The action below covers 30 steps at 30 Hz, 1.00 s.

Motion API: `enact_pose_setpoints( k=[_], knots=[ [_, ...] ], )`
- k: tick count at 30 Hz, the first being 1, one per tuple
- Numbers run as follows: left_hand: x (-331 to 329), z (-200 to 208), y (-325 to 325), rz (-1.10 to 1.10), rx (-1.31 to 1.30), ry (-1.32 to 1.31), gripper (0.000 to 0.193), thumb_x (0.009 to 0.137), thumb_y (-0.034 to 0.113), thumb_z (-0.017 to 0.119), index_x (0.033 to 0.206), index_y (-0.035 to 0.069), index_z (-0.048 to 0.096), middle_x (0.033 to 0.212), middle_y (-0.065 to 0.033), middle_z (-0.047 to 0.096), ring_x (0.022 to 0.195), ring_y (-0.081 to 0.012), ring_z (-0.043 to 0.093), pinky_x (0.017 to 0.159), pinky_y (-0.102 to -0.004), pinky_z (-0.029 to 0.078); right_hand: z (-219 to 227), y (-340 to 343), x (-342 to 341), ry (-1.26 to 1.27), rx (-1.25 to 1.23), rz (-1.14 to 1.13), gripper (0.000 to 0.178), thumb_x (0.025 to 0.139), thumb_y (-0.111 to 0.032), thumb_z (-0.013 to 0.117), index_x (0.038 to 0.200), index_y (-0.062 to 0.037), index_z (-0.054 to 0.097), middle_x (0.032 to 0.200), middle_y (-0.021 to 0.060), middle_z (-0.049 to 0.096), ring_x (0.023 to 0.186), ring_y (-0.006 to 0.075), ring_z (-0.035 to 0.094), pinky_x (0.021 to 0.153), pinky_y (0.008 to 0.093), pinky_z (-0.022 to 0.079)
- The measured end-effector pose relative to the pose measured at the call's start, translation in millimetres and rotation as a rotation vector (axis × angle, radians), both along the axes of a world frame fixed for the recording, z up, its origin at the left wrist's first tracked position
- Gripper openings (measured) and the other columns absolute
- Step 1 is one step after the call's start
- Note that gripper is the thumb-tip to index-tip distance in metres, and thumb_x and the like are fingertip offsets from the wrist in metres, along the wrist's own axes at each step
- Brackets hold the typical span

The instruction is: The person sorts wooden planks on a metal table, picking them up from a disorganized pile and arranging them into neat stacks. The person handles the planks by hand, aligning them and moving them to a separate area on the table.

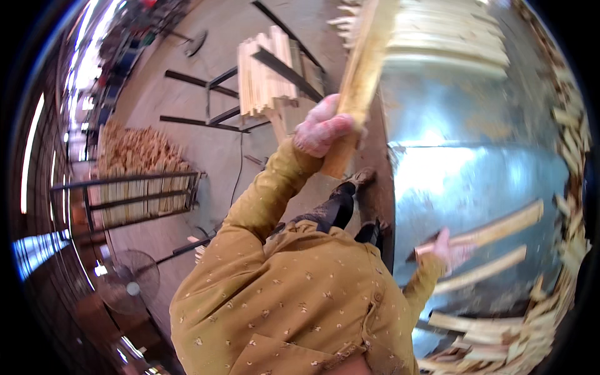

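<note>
My left hand (325,127), in a pale pinkish glove, is closed round a long flat wooden board (367,53). The board is raised and slants across the near edge of a shiny metal table (475,187). On the table, my right hand (449,251), also gloved, grips a wooden strip (506,226) near its close end; some of the fingers are hidden. A second wooden strip (484,270) lies just beside that hand, flat on the metal.
A row of wooden strips (447,37) covers the table's far end. Loose offcuts (494,340) pile along its right side and near corner. On the left stand a metal frame with stacked strips (265,72), a rack of wood pieces (144,156) and a fan (128,281).
</note>
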<state>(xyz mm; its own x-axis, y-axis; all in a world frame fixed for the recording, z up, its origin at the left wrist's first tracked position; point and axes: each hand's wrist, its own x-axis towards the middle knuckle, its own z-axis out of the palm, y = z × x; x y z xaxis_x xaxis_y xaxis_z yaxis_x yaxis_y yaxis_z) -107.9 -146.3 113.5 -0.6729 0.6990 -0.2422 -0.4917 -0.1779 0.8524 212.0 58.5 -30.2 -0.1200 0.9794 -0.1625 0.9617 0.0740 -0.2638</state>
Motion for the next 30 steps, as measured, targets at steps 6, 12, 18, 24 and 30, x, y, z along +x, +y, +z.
enact_pose_setpoints(
  k=[6, 12, 18, 24, 30],
  knots=[
    [-146, -51, -227, 0.719, -0.725, 0.64, 0.051, 0.087, 0.027, 0.064, 0.129, 0.004, 0.048, 0.1, -0.0131, 0.064, 0.086, -0.0256, 0.063, 0.077, -0.038, 0.053, 5, 6, -15, -0.144, 0.044, -0.126, 0.098, 0.081, -0.059, 0.062, 0.15, -0.0004, 0.022, 0.142, 0.0299, 0.041, 0.129, 0.043, 0.043, 0.106, 0.0494, 0.038],
    [-321, -204, -428, 0.703, -1.594, 0.417, 0.054, 0.087, 0.031, 0.062, 0.131, 0.004, 0.046, 0.114, -0.0246, 0.062, 0.104, -0.0386, 0.061, 0.089, -0.043, 0.048, -27, -16, -56, -0.367, 0.192, -0.465, 0.071, 0.088, -0.058, 0.054, 0.122, 0.0036, 0.046, 0.113, 0.0292, 0.061, 0.099, 0.0488, 0.061, 0.084, 0.0554, 0.05],
    [-393, -347, -467, 0.399, -1.594, 0.232, 0.055, 0.092, 0.032, 0.058, 0.136, 0.003, 0.044, 0.122, -0.0249, 0.06, 0.112, -0.0405, 0.059, 0.095, -0.0416, 0.047, -30, -31, -59, -1.18, -0.116, 0.213, 0.037, 0.09, -0.035, 0.056, 0.107, -0.0037, 0.062, 0.105, 0.0254, 0.066, 0.095, 0.0416, 0.065, 0.079, 0.0488, 0.053],
    [-405, -456, -603, 0.463, -1.276, 0.207, 0.045, 0.101, 0.026, 0.044, 0.138, 0.001, 0.045, 0.115, -0.0164, 0.064, 0.099, -0.0277, 0.062, 0.089, -0.0353, 0.05, -44, -19, -85, -1.034, -0.057, 0.168, 0.031, 0.089, -0.028, 0.058, 0.108, -0.0049, 0.063, 0.104, 0.0217, 0.067, 0.097, 0.0346, 0.066, 0.081, 0.0466, 0.053],
    [-350, -316, -449, 0.67, -1.266, 0.826, 0.046, 0.099, 0.021, 0.047, 0.14, 0.001, 0.04, 0.11, -0.0154, 0.061, 0.086, -0.0216, 0.059, 0.073, -0.028, 0.05, -47, -67, -86, 0.272, -0.359, -0.266, 0.027, 0.094, -0.02, 0.052, 0.109, 0.0007, 0.061, 0.101, 0.0189, 0.068, 0.091, 0.0318, 0.066, 0.077, 0.0449, 0.054]
  ],
)
